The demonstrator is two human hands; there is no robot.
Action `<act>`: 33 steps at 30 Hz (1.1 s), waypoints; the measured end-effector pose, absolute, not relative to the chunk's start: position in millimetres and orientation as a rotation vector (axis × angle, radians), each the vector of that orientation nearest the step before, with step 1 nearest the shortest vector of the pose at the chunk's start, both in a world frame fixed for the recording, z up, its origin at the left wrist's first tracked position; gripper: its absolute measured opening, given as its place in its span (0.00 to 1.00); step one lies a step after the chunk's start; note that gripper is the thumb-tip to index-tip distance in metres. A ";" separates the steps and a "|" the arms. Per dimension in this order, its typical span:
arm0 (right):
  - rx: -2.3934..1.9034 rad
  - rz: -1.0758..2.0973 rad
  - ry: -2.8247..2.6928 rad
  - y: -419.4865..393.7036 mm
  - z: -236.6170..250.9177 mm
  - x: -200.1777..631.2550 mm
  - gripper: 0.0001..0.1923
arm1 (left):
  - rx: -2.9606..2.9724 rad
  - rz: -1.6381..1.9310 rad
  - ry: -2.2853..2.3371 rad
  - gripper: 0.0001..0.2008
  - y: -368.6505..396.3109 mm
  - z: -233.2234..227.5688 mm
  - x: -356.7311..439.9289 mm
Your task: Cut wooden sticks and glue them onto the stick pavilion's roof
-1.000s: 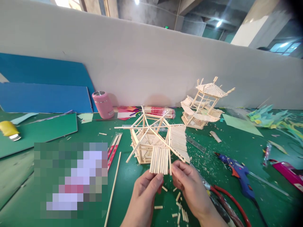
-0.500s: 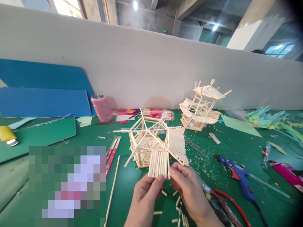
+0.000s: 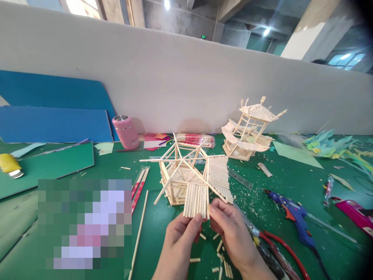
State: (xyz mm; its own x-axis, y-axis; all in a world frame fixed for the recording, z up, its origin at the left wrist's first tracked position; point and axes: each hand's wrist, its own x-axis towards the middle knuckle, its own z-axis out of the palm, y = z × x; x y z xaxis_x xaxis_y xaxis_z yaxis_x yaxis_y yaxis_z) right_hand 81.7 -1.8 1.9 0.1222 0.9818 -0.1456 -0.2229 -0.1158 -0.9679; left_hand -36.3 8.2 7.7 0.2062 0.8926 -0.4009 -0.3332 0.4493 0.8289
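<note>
A six-sided pavilion model [image 3: 182, 171] of thin wooden sticks stands on the green table in front of me. One roof side on its right, a stick panel [image 3: 219, 179], is filled with sticks laid side by side. My left hand [image 3: 182, 237] pinches the lower edge of the front roof panel [image 3: 196, 200], thumb on top and the other fingers hidden beneath. Closed at that panel's right side, my right hand [image 3: 230, 229] grips the end of a stick [image 3: 208, 208] with thumb and forefinger. Short cut stick pieces [image 3: 225, 268] lie below my hands.
A finished-looking stick pavilion [image 3: 250, 130] stands at the back right. To the right lie a blue glue gun [image 3: 294, 217] and red-handled pliers [image 3: 262, 235]. A pink flask [image 3: 126, 132], packs of sticks [image 3: 194, 140] and a long stick [image 3: 139, 233] are farther left.
The view has shifted very slightly. Both hands keep their hold at the front roof panel, with no other visible movement.
</note>
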 end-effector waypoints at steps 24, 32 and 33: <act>-1.137 1.324 -0.822 -2.3 -1.3 79.1 0.16 | 0.667 0.942 1.015 0.13 9.2 1.4 -36.7; -1.131 1.328 -0.808 -1.0 -1.2 78.9 0.15 | 0.673 0.926 1.006 0.13 10.1 0.9 -37.5; -1.131 1.331 -0.805 -0.7 -1.9 79.1 0.15 | 0.676 0.925 1.006 0.13 10.5 0.8 -37.2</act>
State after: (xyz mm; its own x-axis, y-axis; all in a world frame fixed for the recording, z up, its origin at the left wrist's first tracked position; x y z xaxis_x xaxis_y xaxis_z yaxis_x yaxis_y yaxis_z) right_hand 79.1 -0.7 -1.9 0.1203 0.9806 -0.1546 -0.3180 -0.1094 -0.9417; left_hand -37.2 10.5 0.8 0.2336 0.8853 -0.4022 -0.3268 0.4611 0.8250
